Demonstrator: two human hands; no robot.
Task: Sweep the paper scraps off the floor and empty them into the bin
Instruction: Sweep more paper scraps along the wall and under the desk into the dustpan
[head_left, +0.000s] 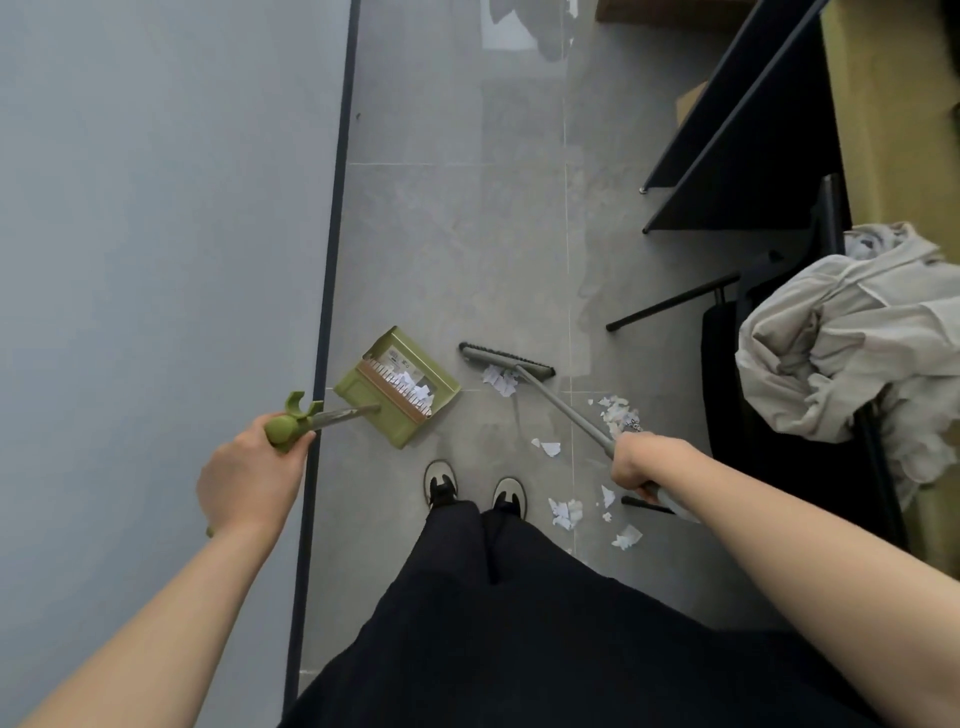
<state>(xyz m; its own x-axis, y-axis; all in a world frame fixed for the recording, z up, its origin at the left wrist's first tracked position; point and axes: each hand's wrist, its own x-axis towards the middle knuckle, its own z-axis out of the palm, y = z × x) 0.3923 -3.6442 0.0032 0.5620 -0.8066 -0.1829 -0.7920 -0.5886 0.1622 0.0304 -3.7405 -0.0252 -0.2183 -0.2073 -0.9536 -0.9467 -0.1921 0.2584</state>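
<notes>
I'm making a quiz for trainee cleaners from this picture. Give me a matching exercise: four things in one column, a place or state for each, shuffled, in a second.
Things:
1. dustpan
2. broom head
3. left hand
4. cloth

Places or states:
A. heaped on the dark chair
B. grips the green handle
C. holds some scraps
D. on the floor, beside a scrap pile

Pairs: 1-C, 2-D, 3-B, 4-A
</notes>
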